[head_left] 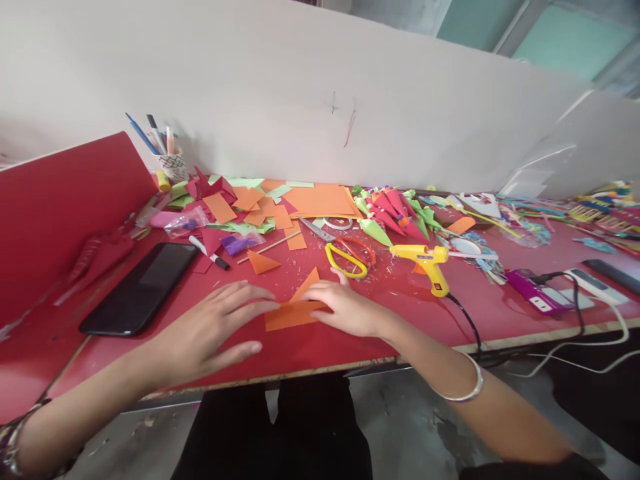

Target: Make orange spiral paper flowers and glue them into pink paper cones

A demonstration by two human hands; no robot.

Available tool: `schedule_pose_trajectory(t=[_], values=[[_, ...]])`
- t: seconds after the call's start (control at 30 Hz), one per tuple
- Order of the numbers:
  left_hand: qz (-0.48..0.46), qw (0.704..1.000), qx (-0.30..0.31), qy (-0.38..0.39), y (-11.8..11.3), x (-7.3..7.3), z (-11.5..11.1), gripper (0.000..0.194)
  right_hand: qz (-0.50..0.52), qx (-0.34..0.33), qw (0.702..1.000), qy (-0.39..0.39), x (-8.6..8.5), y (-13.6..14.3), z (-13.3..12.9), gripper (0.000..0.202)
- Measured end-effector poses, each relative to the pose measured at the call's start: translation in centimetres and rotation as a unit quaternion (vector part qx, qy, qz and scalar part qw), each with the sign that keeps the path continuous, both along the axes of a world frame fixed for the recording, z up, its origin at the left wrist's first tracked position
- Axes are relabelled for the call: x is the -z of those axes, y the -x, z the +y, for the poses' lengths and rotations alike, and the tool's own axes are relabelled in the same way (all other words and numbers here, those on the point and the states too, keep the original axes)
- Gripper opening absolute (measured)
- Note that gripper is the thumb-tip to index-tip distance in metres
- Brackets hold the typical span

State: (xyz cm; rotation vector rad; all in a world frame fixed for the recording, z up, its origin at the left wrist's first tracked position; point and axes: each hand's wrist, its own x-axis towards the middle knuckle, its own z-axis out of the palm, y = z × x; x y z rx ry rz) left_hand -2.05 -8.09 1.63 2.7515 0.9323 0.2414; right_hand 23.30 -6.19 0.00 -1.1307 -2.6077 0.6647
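Note:
A folded piece of orange paper (286, 319) lies near the table's front edge, one pointed flap sticking up behind it. My right hand (350, 308) grips its right side, fingers curled over the paper and partly covering it. At the left end, my left hand (213, 327) has its fingers stretched and apart, with the fingertips at the paper's edge. Just behind are scissors (346, 259) with yellow and red handles. An orange paper triangle (263, 262) and a thin wooden stick (270, 247) lie farther left.
A black phone (140, 290) and a marker (210, 253) lie to the left. Paper scraps (220, 208) spread along the back. Paper cones (395, 210) are heaped near a yellow glue gun (425, 260), whose cable (467, 320) hangs over the front edge. A pen cup (173, 165) stands back left.

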Motion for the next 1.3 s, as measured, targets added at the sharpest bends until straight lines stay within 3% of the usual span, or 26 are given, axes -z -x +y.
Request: schedule_pose_trajectory(t=[0.13, 0.3, 0.47, 0.6, 0.73, 0.9, 1.17, 1.3], values=[[-0.025, 0.998, -0.023, -0.059, -2.4, -0.1, 0.2, 0.029, -0.005, -0.011, 0.998, -0.059, -0.7, 0.2, 0.5, 0.023], [0.062, 0.993, -0.081, -0.058, -5.0, 2.1, 1.1, 0.024, 0.011, 0.006, 0.997, -0.076, 0.0, 0.2, 1.5, 0.03], [0.055, 0.991, -0.112, -0.043, -5.8, 3.8, 1.1, 0.024, 0.105, 0.06, 0.991, 0.051, 1.4, -0.3, 2.8, 0.037], [0.074, 0.985, -0.146, -0.053, -6.1, 4.5, 1.0, 0.034, 0.186, 0.142, 0.964, 0.127, 2.1, -0.2, 3.3, 0.025], [0.096, 0.981, -0.155, -0.064, -6.6, 4.5, 0.8, 0.04, 0.231, 0.175, 0.949, 0.123, 3.1, 0.4, 2.8, 0.016], [0.119, 0.981, -0.141, -0.067, -7.0, 3.9, 0.8, 0.038, 0.205, 0.202, 0.955, 0.077, 4.3, 0.8, 1.6, 0.018], [0.137, 0.977, -0.142, -0.076, -7.3, 4.0, 0.9, 0.041, 0.159, 0.198, 0.967, 0.011, 4.2, 0.6, 0.8, 0.009], [0.144, 0.976, -0.149, -0.071, -7.4, 3.5, 0.4, 0.041, 0.167, 0.209, 0.963, 0.022, 4.3, 0.2, 0.6, 0.007]])
